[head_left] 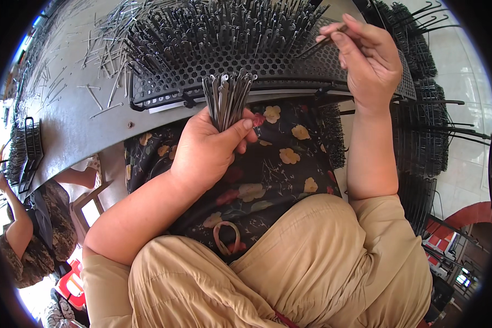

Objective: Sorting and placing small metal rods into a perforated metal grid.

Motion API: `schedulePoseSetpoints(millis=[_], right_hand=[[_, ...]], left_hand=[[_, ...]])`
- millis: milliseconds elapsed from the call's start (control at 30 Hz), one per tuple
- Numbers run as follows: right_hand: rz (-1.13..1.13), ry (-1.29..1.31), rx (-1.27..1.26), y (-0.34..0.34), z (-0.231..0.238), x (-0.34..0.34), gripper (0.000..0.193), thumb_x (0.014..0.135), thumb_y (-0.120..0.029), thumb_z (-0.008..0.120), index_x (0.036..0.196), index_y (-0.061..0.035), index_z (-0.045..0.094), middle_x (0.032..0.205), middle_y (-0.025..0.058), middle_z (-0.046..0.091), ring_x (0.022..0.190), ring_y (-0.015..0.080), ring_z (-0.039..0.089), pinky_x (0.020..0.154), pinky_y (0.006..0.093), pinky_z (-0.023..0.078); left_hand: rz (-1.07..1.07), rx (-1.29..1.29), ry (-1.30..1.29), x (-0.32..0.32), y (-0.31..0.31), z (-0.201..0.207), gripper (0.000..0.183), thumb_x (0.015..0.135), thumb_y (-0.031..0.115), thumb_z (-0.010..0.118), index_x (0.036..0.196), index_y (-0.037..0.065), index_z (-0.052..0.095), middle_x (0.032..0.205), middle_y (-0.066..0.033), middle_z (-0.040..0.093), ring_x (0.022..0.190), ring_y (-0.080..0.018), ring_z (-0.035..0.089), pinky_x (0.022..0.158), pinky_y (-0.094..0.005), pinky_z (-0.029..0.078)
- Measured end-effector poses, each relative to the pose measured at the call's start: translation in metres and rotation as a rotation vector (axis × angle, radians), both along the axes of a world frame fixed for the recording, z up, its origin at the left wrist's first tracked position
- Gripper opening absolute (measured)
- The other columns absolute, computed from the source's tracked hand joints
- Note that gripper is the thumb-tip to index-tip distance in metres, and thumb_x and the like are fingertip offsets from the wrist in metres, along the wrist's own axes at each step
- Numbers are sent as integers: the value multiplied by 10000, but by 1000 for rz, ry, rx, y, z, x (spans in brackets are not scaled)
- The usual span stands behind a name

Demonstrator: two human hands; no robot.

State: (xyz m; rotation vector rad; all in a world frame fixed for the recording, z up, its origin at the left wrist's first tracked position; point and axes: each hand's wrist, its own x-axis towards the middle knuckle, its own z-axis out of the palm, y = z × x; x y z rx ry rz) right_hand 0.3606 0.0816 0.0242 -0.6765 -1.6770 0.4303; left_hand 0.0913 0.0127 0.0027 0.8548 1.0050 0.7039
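My left hand (pixel 210 142) is closed round a bundle of thin metal rods (pixel 224 101), held upright in front of the rack's near edge. The rods' flattened tips point up. Over the right part of a perforated black rack (pixel 333 71), my right hand (pixel 370 60) pinches a single thin metal rod (pixel 318 47) between thumb and fingers, tilted down to the left. Its lower end is close to the rack's holes; I cannot tell whether it sits in one. Many dark rods (pixel 213 38) stand upright in the rack's left and middle part.
Loose rods (pixel 112 71) lie scattered over the grey metal table (pixel 82 131) on the left. More filled racks (pixel 421 126) are stacked at the right, with long hooks sticking out. A smaller rack (pixel 31 147) stands at the far left, near another person's arm (pixel 17 218).
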Motion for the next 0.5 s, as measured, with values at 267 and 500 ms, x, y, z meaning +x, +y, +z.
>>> schedulePoseSetpoints(millis=[267, 500], right_hand=[[42, -144, 88, 15, 9, -11, 275, 892, 98, 596, 1157, 29, 618, 979, 163, 703, 842, 146, 691, 594, 158, 494], [5, -261, -95, 7, 21, -13, 267, 879, 108, 603, 1137, 44, 628, 986, 146, 690, 901, 185, 690, 778, 263, 577]], left_hand=[[20, -1, 7, -3, 2, -1, 81, 928, 49, 611, 1006, 25, 607, 777, -28, 644, 633, -64, 535, 580, -210, 446], [25, -6, 22, -4, 1, -1, 82, 928, 60, 615, 1000, 23, 613, 769, -28, 644, 628, -64, 532, 581, -212, 444]])
